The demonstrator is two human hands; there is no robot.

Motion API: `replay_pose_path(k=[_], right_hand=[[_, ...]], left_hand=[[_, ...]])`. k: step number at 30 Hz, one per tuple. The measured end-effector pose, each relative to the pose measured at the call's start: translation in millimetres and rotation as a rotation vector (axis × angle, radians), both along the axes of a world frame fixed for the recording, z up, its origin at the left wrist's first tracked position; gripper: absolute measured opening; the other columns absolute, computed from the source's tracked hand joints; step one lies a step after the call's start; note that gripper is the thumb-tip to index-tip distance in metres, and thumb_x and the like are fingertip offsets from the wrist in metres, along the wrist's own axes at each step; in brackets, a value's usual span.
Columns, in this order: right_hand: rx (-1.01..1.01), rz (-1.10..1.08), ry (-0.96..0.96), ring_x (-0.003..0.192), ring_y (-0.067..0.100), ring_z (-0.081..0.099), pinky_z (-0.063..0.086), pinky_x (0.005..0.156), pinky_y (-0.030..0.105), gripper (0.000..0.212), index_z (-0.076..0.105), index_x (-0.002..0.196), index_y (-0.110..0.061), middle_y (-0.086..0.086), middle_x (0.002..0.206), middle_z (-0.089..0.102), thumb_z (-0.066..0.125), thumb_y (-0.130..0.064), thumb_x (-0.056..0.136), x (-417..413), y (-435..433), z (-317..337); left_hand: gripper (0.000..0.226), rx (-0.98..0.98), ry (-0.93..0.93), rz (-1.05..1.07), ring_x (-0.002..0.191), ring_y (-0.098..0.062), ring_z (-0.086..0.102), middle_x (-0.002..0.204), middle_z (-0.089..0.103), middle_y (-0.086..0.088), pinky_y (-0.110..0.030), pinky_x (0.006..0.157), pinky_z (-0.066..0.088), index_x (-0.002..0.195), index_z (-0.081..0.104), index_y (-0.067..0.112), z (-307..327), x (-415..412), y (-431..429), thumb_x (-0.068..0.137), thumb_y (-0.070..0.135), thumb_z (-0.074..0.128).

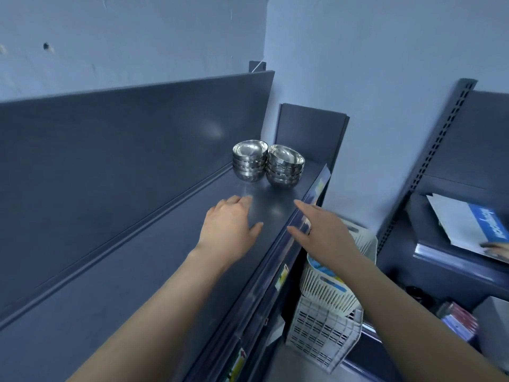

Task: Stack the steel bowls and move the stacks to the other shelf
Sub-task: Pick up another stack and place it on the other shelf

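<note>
Left hand [228, 227] and right hand [322, 230] hover above dark shelf [137, 271] by pale-blue wall [385, 51].

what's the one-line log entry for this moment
left hand: open, over shelf | right hand: open, over shelf front edge | rear bowl stack, front bowl stack: side by side, far end, untouched

Two steel bowl stacks [268, 166] upright, side by side, shelf [137, 271] far end.
</note>
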State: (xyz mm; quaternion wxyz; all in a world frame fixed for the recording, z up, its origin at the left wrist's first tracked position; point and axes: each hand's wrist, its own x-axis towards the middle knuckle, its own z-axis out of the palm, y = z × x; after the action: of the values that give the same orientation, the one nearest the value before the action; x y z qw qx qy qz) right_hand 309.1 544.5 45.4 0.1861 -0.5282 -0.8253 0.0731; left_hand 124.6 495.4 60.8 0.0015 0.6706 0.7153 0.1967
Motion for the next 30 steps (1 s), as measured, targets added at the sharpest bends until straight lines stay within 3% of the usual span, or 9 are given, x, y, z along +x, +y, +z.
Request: replay_pose_path(k=[9,15,21,26,30], right_hand=[[-0.03,-0.02,0.084,0.119,0.026,0.054,0.043,0.091,0.034,0.072,0.027,0.153,-0.023,0.007,0.138,0.054,0.062,-0.038,0.092,11.7,132.8,-19.1],[-0.098,0.034,0.209,0.135,0.026,0.042,0.039,0.103,0.04,0.092,0.009,0.156,-0.03,0.005,0.151,0.041,0.069,-0.037,0.087,17.4,220.4,-37.7],[-0.173,0.143,0.337,0.14,0.014,0.037,0.034,0.111,0.034,0.106,0.006,0.155,-0.036,-0.007,0.151,0.042,0.079,-0.036,0.078,5.6,273.7,-62.5],[-0.189,0.186,0.454,0.127,-0.003,0.04,0.032,0.102,0.018,0.106,0.012,0.153,-0.037,-0.022,0.141,0.043,0.083,-0.029,0.075,1.2,290.0,-72.7],[-0.182,0.208,0.497,0.131,0.005,0.047,0.04,0.11,0.032,0.105,0.019,0.152,-0.038,-0.016,0.143,0.05,0.085,-0.031,0.071,-1.6,292.6,-76.1]], left_hand=[[0.079,-0.059,-0.113,0.052,0.129,-0.027,0.043,0.143,0.042,-0.007,-0.039,0.101,0.041,0.15,0.017,0.019,-27.4,11.8,119.6,0.088,0.04,0.061],[0.102,-0.116,-0.292,0.066,0.133,-0.027,0.04,0.153,0.028,-0.01,-0.038,0.102,0.039,0.152,-0.009,0.023,-47.3,19.3,201.8,0.085,0.037,0.068],[0.119,-0.109,-0.464,0.018,0.139,-0.022,0.034,0.159,0.018,-0.009,-0.035,0.109,0.032,0.146,-0.025,0.031,-71.3,18.8,254.2,0.081,0.028,0.074],[0.126,-0.035,-0.544,-0.013,0.136,-0.02,0.039,0.156,0.028,-0.007,-0.038,0.111,0.035,0.142,-0.027,0.042,-86.0,14.7,276.5,0.077,0.018,0.078],[0.124,0.012,-0.543,-0.007,0.136,-0.02,0.04,0.155,0.029,-0.009,-0.036,0.111,0.035,0.146,-0.023,0.036,-90.2,14.7,280.1,0.077,0.014,0.077]])
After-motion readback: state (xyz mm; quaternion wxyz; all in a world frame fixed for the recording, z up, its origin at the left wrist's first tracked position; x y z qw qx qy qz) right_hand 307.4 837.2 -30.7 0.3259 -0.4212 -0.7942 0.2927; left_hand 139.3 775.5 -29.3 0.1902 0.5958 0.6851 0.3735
